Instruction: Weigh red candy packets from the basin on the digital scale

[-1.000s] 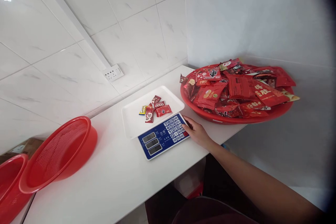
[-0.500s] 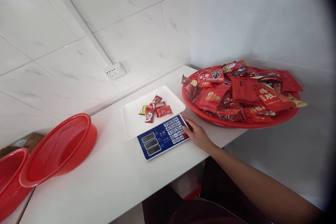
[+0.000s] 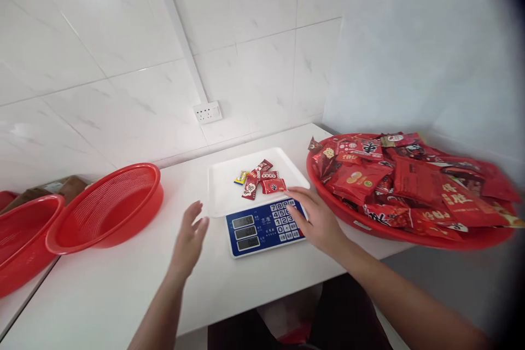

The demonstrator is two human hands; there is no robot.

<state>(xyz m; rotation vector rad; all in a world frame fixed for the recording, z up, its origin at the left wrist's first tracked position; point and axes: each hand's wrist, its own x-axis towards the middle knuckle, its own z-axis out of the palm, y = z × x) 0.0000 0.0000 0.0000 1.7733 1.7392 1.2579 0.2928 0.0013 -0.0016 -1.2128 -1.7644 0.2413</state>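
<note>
Between eight and nine o'clock, a red basket [image 3: 109, 208] full of little holes sits on the white counter [image 3: 118, 295]. Another red tub [image 3: 27, 238] is just beside it. Something brown [image 3: 74, 190] peeks out behind them. At ten o'clock, a white plug socket [image 3: 207, 112] is on the shiny tiled wall [image 3: 262, 82]. A long white strip [image 3: 180, 27] goes up from it toward eleven.
</note>
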